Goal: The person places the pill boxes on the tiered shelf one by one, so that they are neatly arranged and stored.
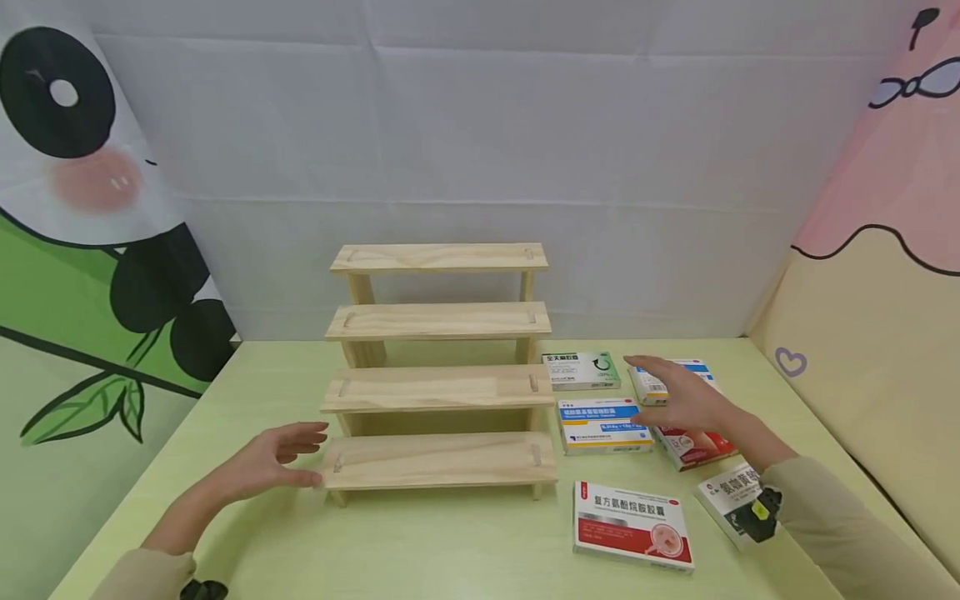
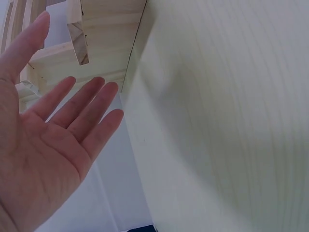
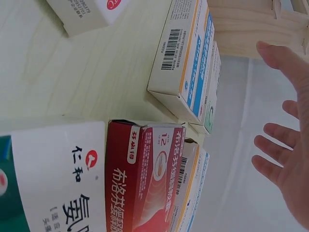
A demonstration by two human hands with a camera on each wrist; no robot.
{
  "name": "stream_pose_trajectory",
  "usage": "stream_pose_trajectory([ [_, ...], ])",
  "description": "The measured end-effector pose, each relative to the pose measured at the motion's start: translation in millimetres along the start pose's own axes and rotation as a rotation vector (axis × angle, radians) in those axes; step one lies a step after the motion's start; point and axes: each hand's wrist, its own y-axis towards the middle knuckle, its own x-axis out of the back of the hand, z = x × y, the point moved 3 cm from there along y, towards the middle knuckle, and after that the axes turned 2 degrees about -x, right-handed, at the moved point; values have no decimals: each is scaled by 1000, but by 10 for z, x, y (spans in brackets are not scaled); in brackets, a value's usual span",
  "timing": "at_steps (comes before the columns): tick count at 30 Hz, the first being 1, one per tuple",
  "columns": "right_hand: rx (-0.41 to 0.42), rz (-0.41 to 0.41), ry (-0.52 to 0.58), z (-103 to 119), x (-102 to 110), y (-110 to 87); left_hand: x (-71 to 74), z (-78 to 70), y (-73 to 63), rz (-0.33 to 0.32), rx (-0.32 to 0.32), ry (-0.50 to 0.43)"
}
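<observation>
My left hand (image 1: 273,458) is beside the left end of the lowest step of a wooden tiered shelf (image 1: 438,462), palm turned toward it, holding nothing. In the left wrist view its fingers (image 2: 99,104) are spread and relaxed. My right hand (image 1: 686,400) hovers over several medicine boxes right of the shelf, also without anything in its grasp. Beneath it lie a red box (image 1: 693,450) and a blue-and-white box (image 1: 648,387), both partly covered. Left of it are another blue-and-white box (image 1: 604,427) and a green-and-white box (image 1: 581,372).
A white-and-red medicine box (image 1: 633,525) lies at the front right. Near the right sleeve is a white box with a dark green part (image 1: 731,500), partly hidden by the wrist. A white cloth (image 1: 480,150) hangs behind the shelf, and printed panels stand at both sides.
</observation>
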Motion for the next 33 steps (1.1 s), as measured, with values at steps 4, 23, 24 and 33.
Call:
stream_pose_trajectory([
  [4, 10, -1, 20, 5, -32, 15, -13, -15, 2, 50, -10, -77],
  [23, -47, 98, 28, -71, -229, 15, -46, 14, 30, 122, -2, -111],
  [24, -42, 98, 32, -80, -239, 17, -48, 17, 31, 123, -2, -113],
  [33, -17, 96, 62, -165, -320, 16, -55, 25, 37, 133, -1, -118],
])
